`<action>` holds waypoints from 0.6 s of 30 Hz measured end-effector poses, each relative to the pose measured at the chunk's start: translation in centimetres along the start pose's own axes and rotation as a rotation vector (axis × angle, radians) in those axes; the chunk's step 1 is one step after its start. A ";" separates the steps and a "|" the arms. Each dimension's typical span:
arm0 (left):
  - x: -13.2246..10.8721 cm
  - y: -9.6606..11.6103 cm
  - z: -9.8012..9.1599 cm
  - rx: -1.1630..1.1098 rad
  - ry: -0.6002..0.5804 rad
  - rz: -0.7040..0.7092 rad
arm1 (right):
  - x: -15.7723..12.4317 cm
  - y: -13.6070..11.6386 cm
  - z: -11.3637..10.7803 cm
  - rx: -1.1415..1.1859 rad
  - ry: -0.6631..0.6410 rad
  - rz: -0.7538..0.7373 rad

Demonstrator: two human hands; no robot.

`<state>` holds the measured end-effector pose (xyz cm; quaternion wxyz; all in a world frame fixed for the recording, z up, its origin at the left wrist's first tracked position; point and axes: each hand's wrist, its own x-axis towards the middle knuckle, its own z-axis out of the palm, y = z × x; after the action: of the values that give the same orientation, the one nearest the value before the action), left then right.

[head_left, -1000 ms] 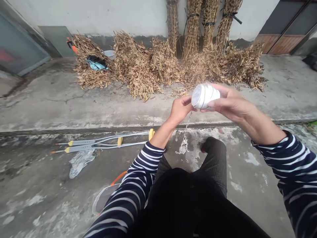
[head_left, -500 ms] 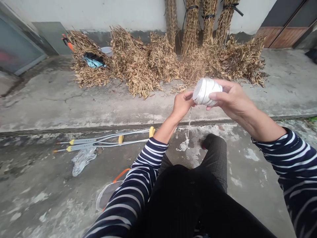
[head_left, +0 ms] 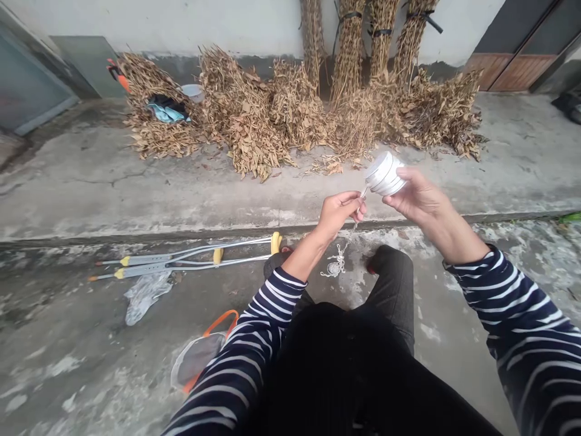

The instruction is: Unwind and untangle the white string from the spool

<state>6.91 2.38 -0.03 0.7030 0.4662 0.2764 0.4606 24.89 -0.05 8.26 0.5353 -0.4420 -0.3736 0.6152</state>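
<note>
White cylinder (head_left: 385,174) is held aloft near the front edge of the concrete ledge (head_left: 204,203), right hand (head_left: 422,197) curled round one end, left hand (head_left: 341,212) pinching its limp cord (head_left: 364,192); judged light, firm, possibly slippery, best gripped clear of the cord.

The person's right hand (head_left: 420,197) holds a tilted white cylinder (head_left: 385,174) marked with dark lines. The left hand (head_left: 340,212), just beside it, pinches a pale cord (head_left: 364,192) between thumb and fingers. The cord runs up to the cylinder and down toward a loose tangle (head_left: 334,267) between the person's legs. Crutches (head_left: 147,272) lie on the ground at left, next to a crumpled clear plastic bag (head_left: 146,297). Dried plants (head_left: 258,130) line the wall (head_left: 249,27); tied bundles (head_left: 349,45) stand upright behind them.
</note>
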 end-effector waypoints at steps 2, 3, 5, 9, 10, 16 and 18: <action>-0.4 -0.4 -0.4 -0.011 0.000 -0.030 | 0.0 0.9 -0.1 0.009 0.014 0.005; -0.6 -0.6 -0.6 -0.015 0.001 -0.037 | 0.0 1.2 -0.2 0.000 0.012 0.003; -0.9 -0.8 -0.9 -0.015 -0.004 -0.035 | 0.0 1.7 -0.4 -0.027 0.002 -0.005; -1.4 -1.0 -1.1 0.009 -0.022 -0.026 | 0.1 1.9 -0.7 -0.062 0.011 0.010; -1.5 -1.0 -1.0 0.015 -0.026 -0.022 | 0.1 1.8 -0.7 -0.067 0.010 0.025; -1.4 -0.9 -0.6 0.067 -0.060 -0.071 | -0.4 1.4 -0.6 -0.127 -0.009 0.067; -1.2 -1.0 -0.5 0.114 -0.052 -0.125 | -0.6 1.4 -0.5 -0.154 -0.007 0.052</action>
<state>6.39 1.38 -1.17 0.7095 0.4991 0.3126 0.3870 24.93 -0.85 6.89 0.4822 -0.4895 -0.4100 0.5998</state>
